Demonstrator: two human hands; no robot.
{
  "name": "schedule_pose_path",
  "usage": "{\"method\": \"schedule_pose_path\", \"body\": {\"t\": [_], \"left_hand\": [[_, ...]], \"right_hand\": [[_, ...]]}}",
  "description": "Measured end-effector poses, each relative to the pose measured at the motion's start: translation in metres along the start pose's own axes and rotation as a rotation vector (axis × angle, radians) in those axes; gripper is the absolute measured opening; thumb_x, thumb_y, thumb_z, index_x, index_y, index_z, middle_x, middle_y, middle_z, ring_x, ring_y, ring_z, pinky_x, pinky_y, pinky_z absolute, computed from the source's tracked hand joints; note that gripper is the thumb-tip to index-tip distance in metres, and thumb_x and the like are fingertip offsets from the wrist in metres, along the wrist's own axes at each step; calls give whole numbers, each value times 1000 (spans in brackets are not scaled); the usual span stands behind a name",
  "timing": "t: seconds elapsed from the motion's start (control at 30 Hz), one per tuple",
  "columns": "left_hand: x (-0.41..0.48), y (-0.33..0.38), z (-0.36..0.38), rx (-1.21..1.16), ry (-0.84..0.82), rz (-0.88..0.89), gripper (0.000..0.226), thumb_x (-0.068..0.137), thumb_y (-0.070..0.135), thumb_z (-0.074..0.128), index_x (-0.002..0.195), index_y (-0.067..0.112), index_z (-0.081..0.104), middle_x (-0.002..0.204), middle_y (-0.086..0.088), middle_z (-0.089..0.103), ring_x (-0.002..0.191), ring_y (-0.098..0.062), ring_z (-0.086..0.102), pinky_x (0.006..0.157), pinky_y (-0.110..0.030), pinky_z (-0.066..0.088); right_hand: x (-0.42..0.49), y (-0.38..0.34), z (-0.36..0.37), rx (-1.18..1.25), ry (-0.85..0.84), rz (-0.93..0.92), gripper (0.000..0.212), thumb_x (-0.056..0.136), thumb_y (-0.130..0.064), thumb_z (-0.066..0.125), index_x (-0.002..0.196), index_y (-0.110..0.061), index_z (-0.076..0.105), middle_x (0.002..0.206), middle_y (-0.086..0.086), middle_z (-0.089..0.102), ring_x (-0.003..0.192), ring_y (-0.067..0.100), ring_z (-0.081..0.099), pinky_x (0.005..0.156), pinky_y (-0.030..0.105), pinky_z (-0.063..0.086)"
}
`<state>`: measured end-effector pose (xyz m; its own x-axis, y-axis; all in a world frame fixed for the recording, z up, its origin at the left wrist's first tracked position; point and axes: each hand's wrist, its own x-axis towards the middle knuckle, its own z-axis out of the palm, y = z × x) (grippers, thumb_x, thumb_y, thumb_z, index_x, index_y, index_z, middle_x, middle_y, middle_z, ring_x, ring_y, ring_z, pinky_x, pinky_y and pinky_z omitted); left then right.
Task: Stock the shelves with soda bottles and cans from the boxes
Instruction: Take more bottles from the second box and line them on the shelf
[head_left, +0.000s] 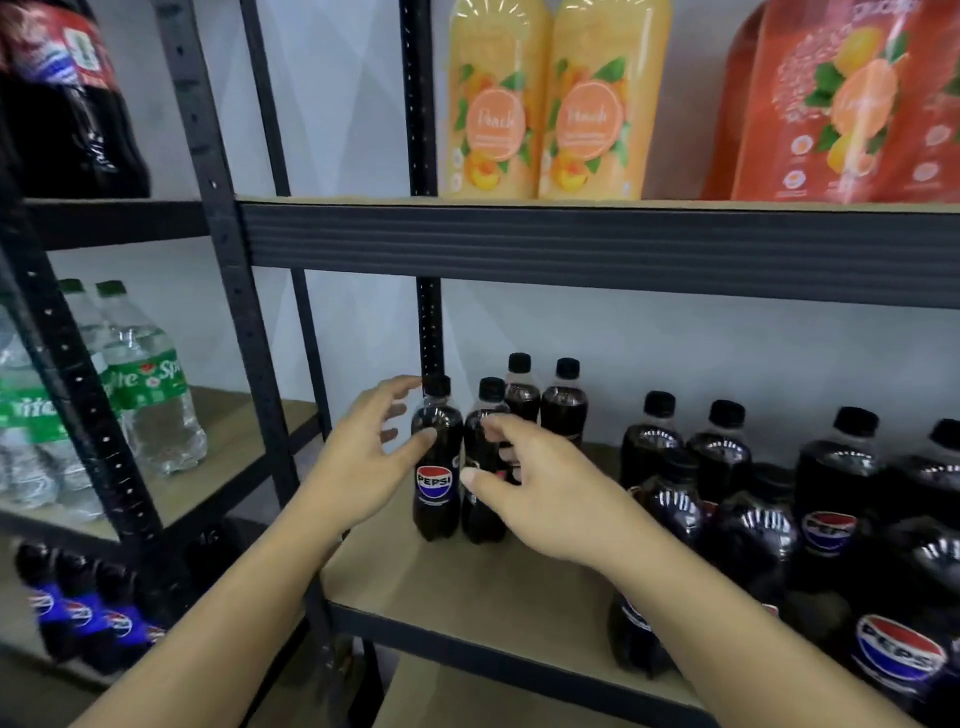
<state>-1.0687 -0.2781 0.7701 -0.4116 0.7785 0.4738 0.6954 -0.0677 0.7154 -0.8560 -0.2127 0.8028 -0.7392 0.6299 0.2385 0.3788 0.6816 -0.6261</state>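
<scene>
Two small Pepsi bottles stand side by side on the wooden middle shelf (467, 582) at its left end. My left hand (363, 452) is spread beside the left bottle (437, 467), thumb tip touching its shoulder and fingers apart near the cap. My right hand (530, 488) hovers in front of the right bottle (483, 457), its fingers loosely curved and partly covering it. Neither hand clasps a bottle. Two more small bottles (545, 400) stand behind this pair.
Larger Pepsi bottles (826, 499) crowd the shelf's right side. Peach juice bottles (545, 104) and an orange drink pack (847, 104) stand on the shelf above. The left rack holds Sprite bottles (145, 384), cola (67, 104) and Pepsi (78, 608). A black upright (249, 364) separates the racks.
</scene>
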Motion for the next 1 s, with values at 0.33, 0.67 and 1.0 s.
{"method": "schedule_pose_path", "body": {"t": [0.33,0.67,1.0], "left_hand": [[4,-58,33,-149,-212,-200,61,94,33,73,140,41,34,119,24,57,113,-2,60,99,-27,51],[-15,-85,35,-351,-255,-276,52,98,21,64,135,47,37,138,15,55,129,-8,54,111,-39,45],[-75,-85,35,-443,-306,-211,64,93,23,72,147,36,39,140,21,58,133,0,53,109,-23,43]], "right_hand": [[59,61,87,313,261,311,94,76,-53,74,153,-28,26,148,-4,48,138,15,47,116,37,39],[44,85,104,513,232,340,65,89,-31,78,135,-36,32,133,-19,56,125,3,54,110,30,41],[-12,86,126,562,180,192,64,92,-28,75,143,-48,41,144,-23,52,138,0,46,120,40,35]]}}
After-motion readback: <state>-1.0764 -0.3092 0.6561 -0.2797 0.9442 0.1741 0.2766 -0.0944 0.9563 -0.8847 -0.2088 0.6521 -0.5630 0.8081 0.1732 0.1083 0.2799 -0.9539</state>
